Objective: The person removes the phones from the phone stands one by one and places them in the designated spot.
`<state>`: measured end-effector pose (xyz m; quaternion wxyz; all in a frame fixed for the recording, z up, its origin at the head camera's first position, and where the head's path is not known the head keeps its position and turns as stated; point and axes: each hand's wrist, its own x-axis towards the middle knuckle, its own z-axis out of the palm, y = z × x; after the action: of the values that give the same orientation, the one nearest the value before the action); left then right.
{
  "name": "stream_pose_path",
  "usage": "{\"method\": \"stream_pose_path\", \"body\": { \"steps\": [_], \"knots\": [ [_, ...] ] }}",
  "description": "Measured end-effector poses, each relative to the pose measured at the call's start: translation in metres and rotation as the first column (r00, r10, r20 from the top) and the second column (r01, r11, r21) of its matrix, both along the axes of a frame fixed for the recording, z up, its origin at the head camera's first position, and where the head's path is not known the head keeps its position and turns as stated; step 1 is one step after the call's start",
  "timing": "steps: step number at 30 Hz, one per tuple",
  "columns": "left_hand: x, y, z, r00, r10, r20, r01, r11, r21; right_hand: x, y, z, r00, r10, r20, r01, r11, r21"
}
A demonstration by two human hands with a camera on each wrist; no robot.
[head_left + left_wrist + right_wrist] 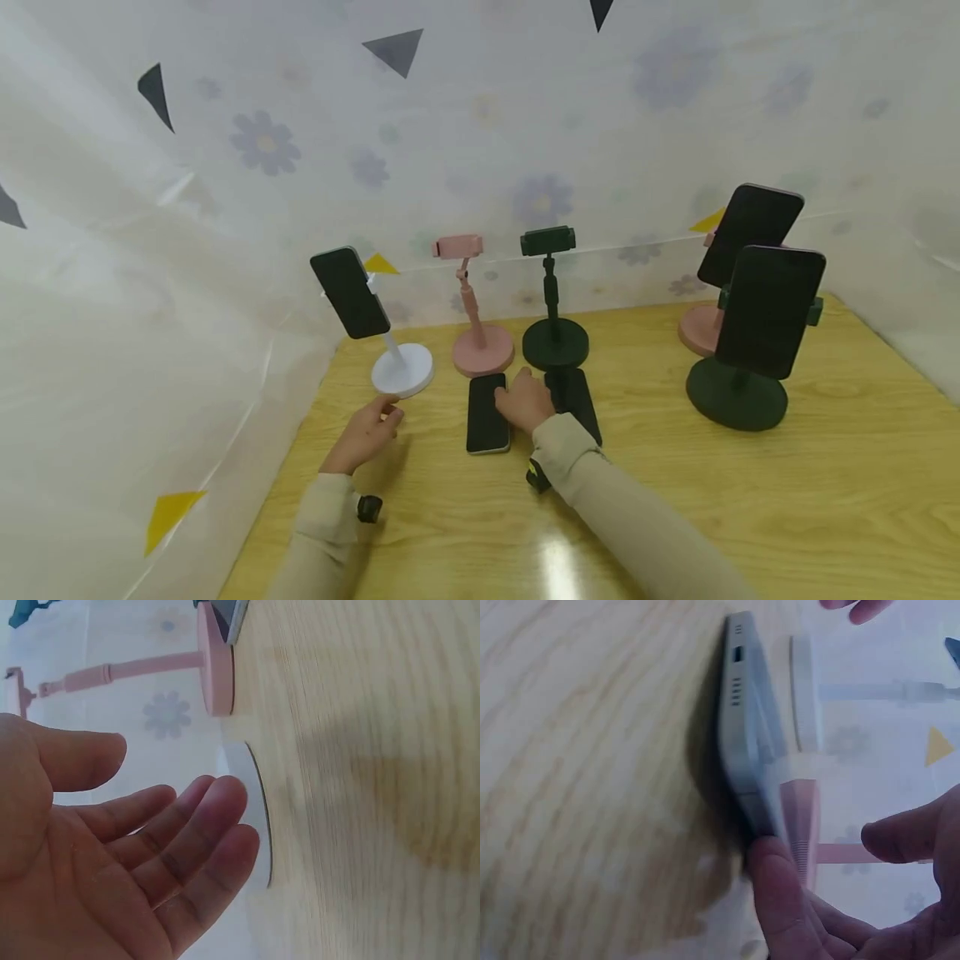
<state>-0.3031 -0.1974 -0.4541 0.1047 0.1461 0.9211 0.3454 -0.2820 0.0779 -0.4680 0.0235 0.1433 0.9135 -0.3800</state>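
Right hand (525, 402), thumb spread wide, touches the edge of 1 phone (487, 415) before the pink stand (478, 337) without gripping; pinching its long sides should serve best. Left hand (366, 435), fingers relaxed, holds nothing.

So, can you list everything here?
White stand: 1, white, left
Pink stands: 2, pink, centre, rear right
Green stands: 2, dark green, centre, front right
Mounted phones: 3, black, left stand, right stands
Flat phones: 2, black, table centre
Table: 1, yellowish wood, below
Backdrop: 1, whitish, behind
Triangles: 7, grey or yellow, backdrop
Wrist devices: 2, black, wrists
Sleeves: 2, beige, arms
Left hand: 1, bare, near white stand
Right hand: 1, bare, touching left flat phone
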Motion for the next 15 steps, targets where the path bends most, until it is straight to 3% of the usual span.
{"method": "stream_pose_path", "body": {
  "steps": [3,6,8,11,13,15],
  "knots": [
    [-0.01,-0.003,0.001,0.999,0.048,-0.004,-0.048,0.998,0.03,0.005,-0.002,0.009,0.998,0.045,0.032,-0.046,0.999,0.021],
    [-0.021,0.0,0.003,0.993,0.117,-0.032,-0.115,0.992,0.056,0.015,-0.003,0.019,0.988,0.138,0.064,-0.142,0.988,0.053],
    [-0.029,0.003,0.005,0.977,0.204,-0.056,-0.2,0.977,0.073,0.025,-0.003,0.025,0.972,0.226,0.067,-0.232,0.969,0.082],
    [-0.039,0.008,0.006,0.94,0.331,-0.087,-0.319,0.94,0.124,0.041,-0.002,0.035,0.933,0.355,0.054,-0.359,0.928,0.098],
    [-0.044,0.013,0.005,0.922,0.379,-0.08,-0.362,0.916,0.17,0.052,-0.001,0.043,0.91,0.414,0.03,-0.415,0.904,0.103],
    [-0.049,0.018,0.001,0.915,0.4,-0.061,-0.38,0.902,0.205,0.06,0.001,0.05,0.892,0.451,0.009,-0.45,0.887,0.107]
  ]
}}
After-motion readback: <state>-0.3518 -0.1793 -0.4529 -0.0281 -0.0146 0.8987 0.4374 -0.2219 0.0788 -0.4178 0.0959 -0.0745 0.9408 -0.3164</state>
